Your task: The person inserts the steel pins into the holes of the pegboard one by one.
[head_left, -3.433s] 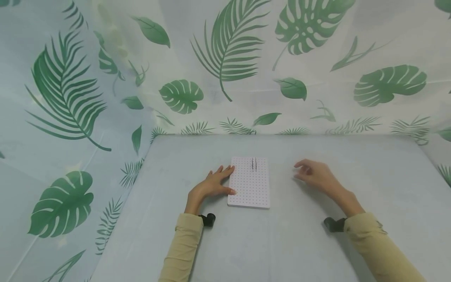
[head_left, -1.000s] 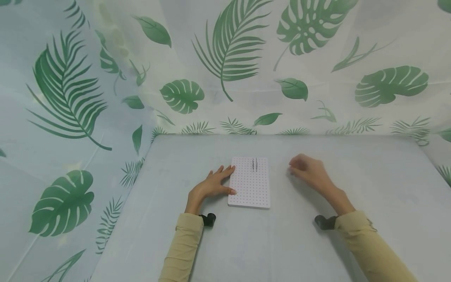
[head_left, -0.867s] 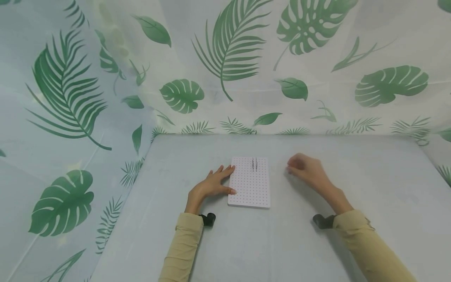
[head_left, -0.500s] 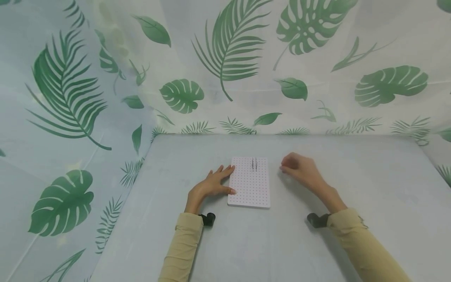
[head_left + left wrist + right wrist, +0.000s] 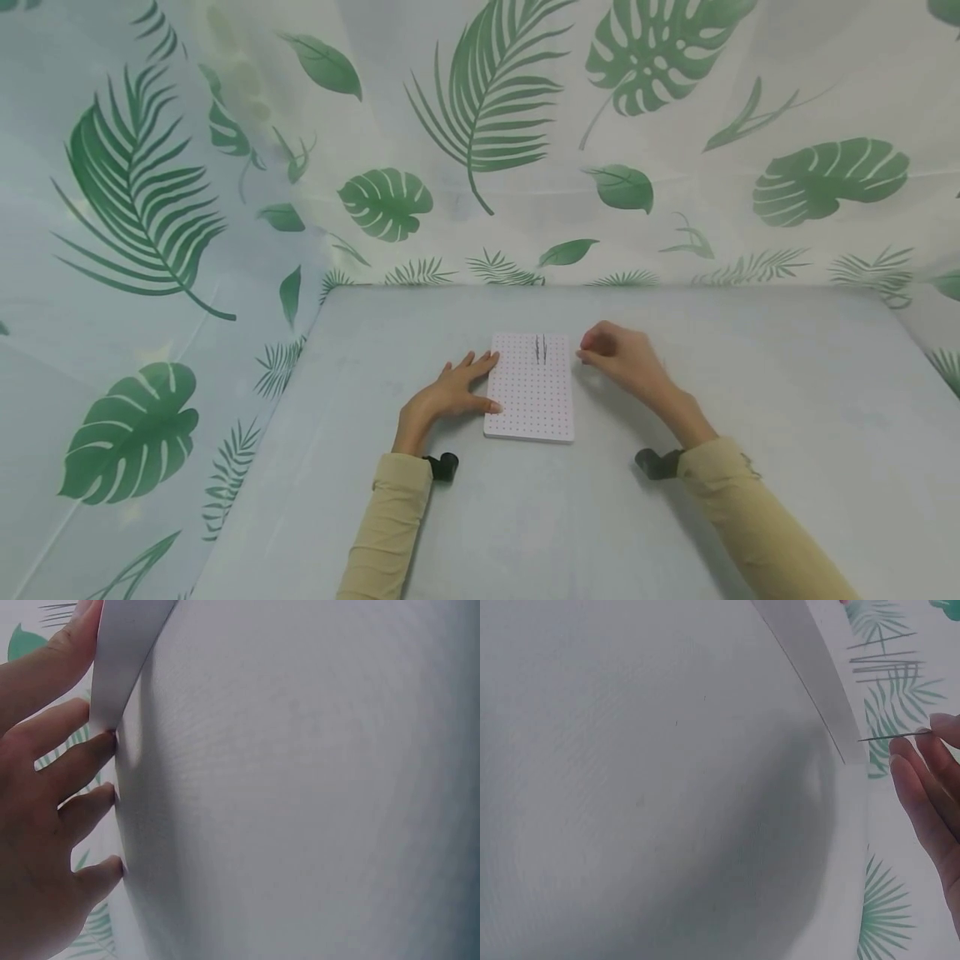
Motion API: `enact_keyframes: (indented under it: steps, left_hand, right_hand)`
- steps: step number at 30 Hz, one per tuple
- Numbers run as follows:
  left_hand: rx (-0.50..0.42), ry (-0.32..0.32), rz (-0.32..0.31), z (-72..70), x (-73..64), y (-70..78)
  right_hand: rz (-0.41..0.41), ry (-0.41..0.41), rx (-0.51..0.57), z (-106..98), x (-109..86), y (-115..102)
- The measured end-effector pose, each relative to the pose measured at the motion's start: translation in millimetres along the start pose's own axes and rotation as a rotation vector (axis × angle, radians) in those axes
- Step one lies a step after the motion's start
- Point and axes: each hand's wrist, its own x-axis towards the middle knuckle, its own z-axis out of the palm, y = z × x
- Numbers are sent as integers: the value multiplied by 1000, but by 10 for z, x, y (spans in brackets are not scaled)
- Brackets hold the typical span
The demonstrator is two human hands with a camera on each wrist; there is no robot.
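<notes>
A white pegboard [image 5: 529, 400] with rows of small holes lies on the table. Several thin dark pins [image 5: 537, 350] stand upright near its far edge; the right wrist view shows these standing pins [image 5: 885, 671] side-on. My left hand [image 5: 447, 394] rests at the board's left side with spread fingers, thumb and fingertips touching its edge, as the left wrist view of the hand [image 5: 37, 780] confirms. Just off the board's upper right edge, my right hand [image 5: 626, 358] pinches one thin pin [image 5: 881, 738] between thumb and fingertips. Its free end points down beside the board's side.
The board sits on a pale grey table [image 5: 360, 517]. Behind and to the left hang white curtains [image 5: 525, 225] printed with green leaves. A black wrist camera [image 5: 444, 467] sits on the left wrist, another black camera [image 5: 657, 463] on the right.
My right hand has moved left across the table to the board's right edge, its fingertips coming together from a looser pose. The left hand and the standing pins stay where they were.
</notes>
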Motion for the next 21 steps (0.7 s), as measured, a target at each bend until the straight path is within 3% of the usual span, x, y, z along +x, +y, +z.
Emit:
enact_keyframes:
  steps: [21]
  left_hand:
    - [-3,6,16,1,5,-29]
  right_hand:
    - [-45,-24,165,233,118,-219]
